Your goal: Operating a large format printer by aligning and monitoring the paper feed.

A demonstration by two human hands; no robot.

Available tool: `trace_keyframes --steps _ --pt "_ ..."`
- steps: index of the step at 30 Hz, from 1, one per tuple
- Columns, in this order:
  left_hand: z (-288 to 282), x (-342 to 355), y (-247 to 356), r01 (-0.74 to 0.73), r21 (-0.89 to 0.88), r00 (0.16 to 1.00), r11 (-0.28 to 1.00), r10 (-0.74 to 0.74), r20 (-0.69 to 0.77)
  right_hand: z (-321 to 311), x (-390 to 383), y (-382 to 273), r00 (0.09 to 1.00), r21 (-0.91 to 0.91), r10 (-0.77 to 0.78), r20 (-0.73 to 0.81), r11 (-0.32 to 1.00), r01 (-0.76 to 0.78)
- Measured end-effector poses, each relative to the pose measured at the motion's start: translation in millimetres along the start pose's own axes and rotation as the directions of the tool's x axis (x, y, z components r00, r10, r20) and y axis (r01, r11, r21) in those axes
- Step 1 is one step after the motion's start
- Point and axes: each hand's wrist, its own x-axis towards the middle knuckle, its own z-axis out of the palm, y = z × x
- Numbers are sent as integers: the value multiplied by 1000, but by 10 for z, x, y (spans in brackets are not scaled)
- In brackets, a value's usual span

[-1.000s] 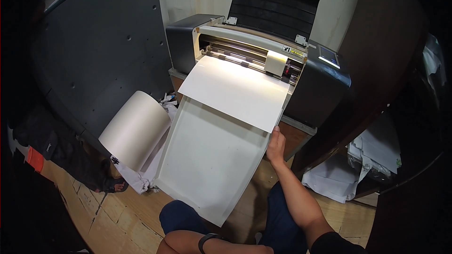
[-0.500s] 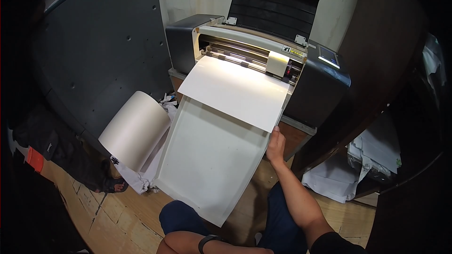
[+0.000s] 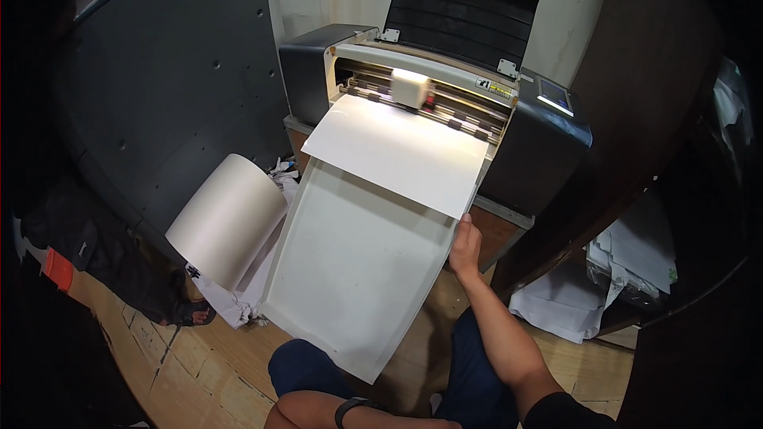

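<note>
A cutting plotter (image 3: pixel 429 63) stands ahead of me with its black lid raised. From its lit slot a white sheet (image 3: pixel 397 155) hangs out over a long pale tray (image 3: pixel 354 270), which slopes down toward my knees. The blurred white carriage (image 3: pixel 410 87) is near the middle of the rail. My right hand (image 3: pixel 466 246) is closed on the tray's right edge, its thumb just below the sheet's near right corner. Along the lower edge my left arm lies across my lap with a dark wristband; of my left hand (image 3: pixel 409 419) only a part shows, its fingers out of sight.
A large white roll (image 3: pixel 229 218) leans left of the tray beside crumpled paper. Behind it rises a dark grey cabinet (image 3: pixel 167 63). Another person's sandalled foot (image 3: pixel 195 312) rests on the wooden floor at left. Stacked papers (image 3: pixel 632 250) lie on the right, by a dark wooden panel.
The carriage has slid left along the rail from the right end. The sheet's near edge has drawn slightly back toward the machine. My hands have stayed in place.
</note>
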Motion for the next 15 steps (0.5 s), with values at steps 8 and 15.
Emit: trace_keyframes --steps 8,15 --pt "17 59 5 -55 -5 998 998 55 12 3 4 -25 1000 6 2 -5 1000 -2" --pt "-50 -9 -92 -27 27 1000 999 27 10 13 6 -28 1000 17 -8 -11 1000 9"
